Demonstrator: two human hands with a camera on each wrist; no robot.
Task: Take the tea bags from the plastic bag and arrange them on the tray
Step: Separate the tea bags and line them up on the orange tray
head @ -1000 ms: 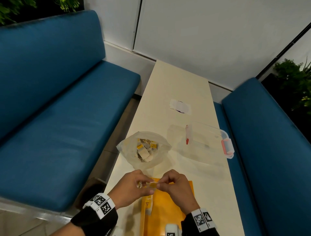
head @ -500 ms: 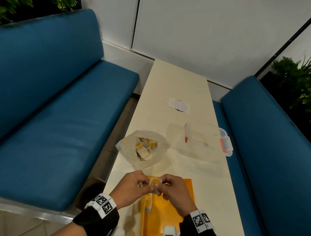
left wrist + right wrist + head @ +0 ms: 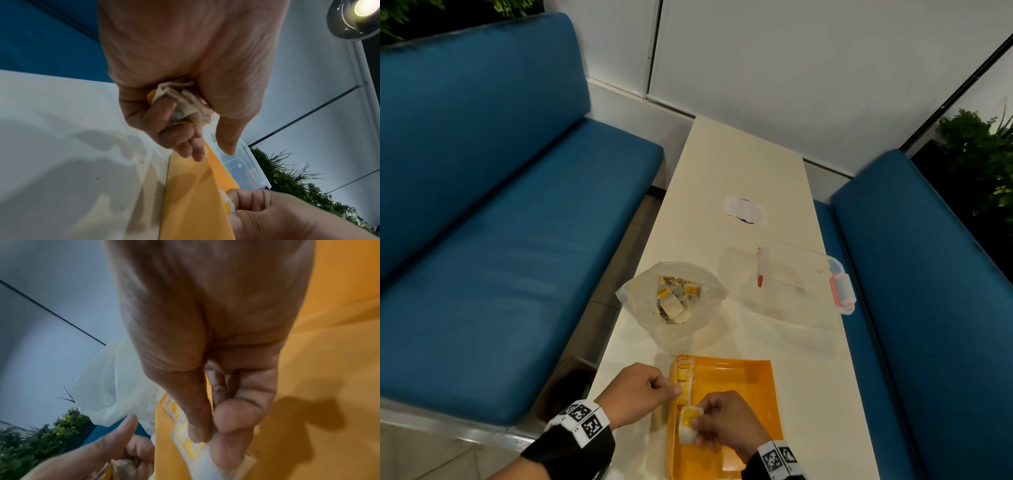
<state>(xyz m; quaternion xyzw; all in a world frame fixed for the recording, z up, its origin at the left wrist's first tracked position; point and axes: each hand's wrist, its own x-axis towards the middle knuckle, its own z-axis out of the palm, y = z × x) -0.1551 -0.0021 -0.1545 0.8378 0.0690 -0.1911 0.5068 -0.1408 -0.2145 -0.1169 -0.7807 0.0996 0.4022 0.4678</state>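
An orange tray (image 3: 743, 380) lies on the table's near end, with a row of tea bags (image 3: 683, 377) along its left side. My right hand (image 3: 697, 426) pinches one tea bag (image 3: 688, 428) with a yellow tag low over the tray, thumb against forefinger (image 3: 205, 433). My left hand (image 3: 671, 387) hovers at the tray's left rim, curled round several crumpled tea bags (image 3: 185, 104) in its palm. The clear plastic bag (image 3: 673, 301) with more tea bags stands open just beyond the tray.
A clear lidded box (image 3: 798, 281) with pink clasps sits at the right of the table. A white paper slip (image 3: 744, 210) lies farther back. Blue benches (image 3: 500, 240) flank the narrow cream table (image 3: 739, 164) on both sides.
My hands have parted: the right one carried a tea bag down and nearer over the tray, while the left stayed at the tray's left rim. The head view has tilted down.
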